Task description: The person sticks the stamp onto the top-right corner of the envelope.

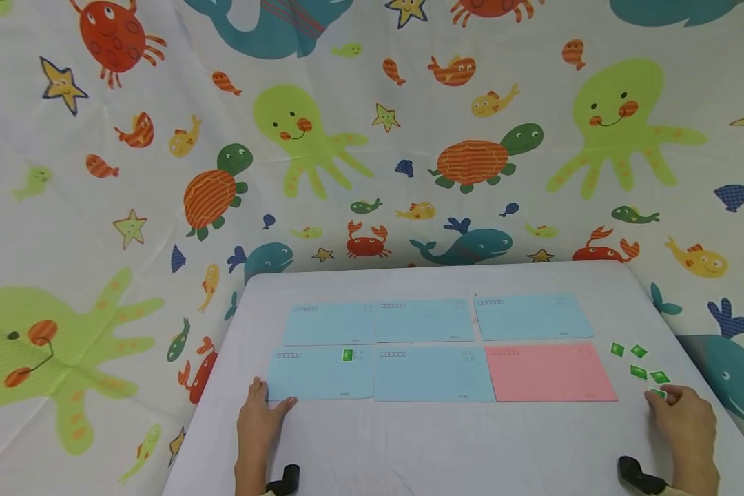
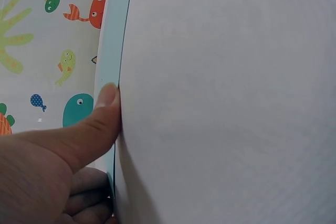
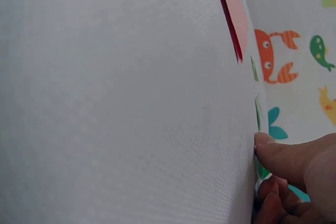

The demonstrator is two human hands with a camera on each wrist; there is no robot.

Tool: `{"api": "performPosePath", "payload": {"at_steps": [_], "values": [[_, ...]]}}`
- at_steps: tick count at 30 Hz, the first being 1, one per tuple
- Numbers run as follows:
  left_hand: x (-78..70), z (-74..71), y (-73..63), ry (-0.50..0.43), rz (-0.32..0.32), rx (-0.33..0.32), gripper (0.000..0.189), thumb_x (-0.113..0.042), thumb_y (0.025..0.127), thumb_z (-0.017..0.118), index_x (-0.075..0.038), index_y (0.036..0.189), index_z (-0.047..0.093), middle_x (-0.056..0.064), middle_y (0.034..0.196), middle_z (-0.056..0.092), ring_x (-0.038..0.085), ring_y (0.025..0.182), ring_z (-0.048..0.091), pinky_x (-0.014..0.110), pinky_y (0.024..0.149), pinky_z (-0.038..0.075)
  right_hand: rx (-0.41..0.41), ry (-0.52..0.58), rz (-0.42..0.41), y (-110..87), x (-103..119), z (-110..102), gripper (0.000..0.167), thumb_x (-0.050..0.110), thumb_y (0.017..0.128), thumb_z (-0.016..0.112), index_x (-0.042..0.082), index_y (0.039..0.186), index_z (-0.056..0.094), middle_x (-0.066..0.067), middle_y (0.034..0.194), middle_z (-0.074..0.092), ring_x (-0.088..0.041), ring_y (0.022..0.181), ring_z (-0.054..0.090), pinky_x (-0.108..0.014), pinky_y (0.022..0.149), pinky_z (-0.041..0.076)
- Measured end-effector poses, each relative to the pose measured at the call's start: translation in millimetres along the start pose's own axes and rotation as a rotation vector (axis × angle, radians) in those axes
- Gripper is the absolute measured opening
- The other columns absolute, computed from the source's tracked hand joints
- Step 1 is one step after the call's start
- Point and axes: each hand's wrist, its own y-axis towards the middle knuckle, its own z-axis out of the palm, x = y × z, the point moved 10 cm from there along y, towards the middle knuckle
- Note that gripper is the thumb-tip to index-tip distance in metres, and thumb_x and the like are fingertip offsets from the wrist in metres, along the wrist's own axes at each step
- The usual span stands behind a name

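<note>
Lower centre of the frame: white table (image 1: 434,448) with five blue envelopes (image 1: 434,382) and one pink envelope (image 1: 548,379). Lower left: left hand (image 1: 260,421), fingers spread, touching a blue envelope. Lower right: right hand (image 1: 685,417), pinching a green stamp (image 1: 658,393) near four loose stamps (image 1: 638,372). Could slip, given so small a hold, or drag a neighbour, given such bunching.

Blue envelope (image 1: 319,380) and green stamps (image 1: 638,373)
Flat at near left, the envelope bears one stamp (image 1: 348,355); five more are at right, the nearest partly covered.
</note>
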Motion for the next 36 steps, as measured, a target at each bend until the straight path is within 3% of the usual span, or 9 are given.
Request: {"api": "performPosePath", "payload": {"at_steps": [16,25,36], "values": [[1.2,2.4,-0.8,-0.055,-0.028,0.027,0.091,-0.029,0.090,0.075,0.015,0.151,0.024,0.033,0.162,0.015,0.050,0.150,0.015,0.061,0.121,0.018,-0.025,0.012,-0.044,1.6,2.9,-3.8,0.042,0.009,0.102,0.048,-0.018,0.134,0.043,-0.031,0.105,0.046,-0.042,0.098,0.043,-0.039,0.068,0.038],[4.9,4.2,-2.9,-0.100,-0.067,0.021,0.093,-0.038,0.093,0.070,0.013,0.153,0.021,0.030,0.164,0.014,0.048,0.152,0.013,0.061,0.121,0.016,-0.010,0.015,-0.048,1.3,1.4,-3.6,0.040,0.008,0.102,0.045,-0.017,0.134,0.043,-0.032,0.109,0.045,-0.044,0.101,0.043,-0.040,0.069,0.039],[-22.3,0.2,-12.4,-0.060,0.028,-0.045,0.079,-0.029,0.096,0.066,0.012,0.152,0.028,0.032,0.161,0.020,0.050,0.151,0.018,0.066,0.120,0.015,-0.006,0.021,-0.065,3.6,-1.6,-7.8,0.043,0.012,0.103,0.039,-0.017,0.135,0.042,-0.036,0.114,0.048,-0.045,0.102,0.044,-0.037,0.069,0.037]]}}
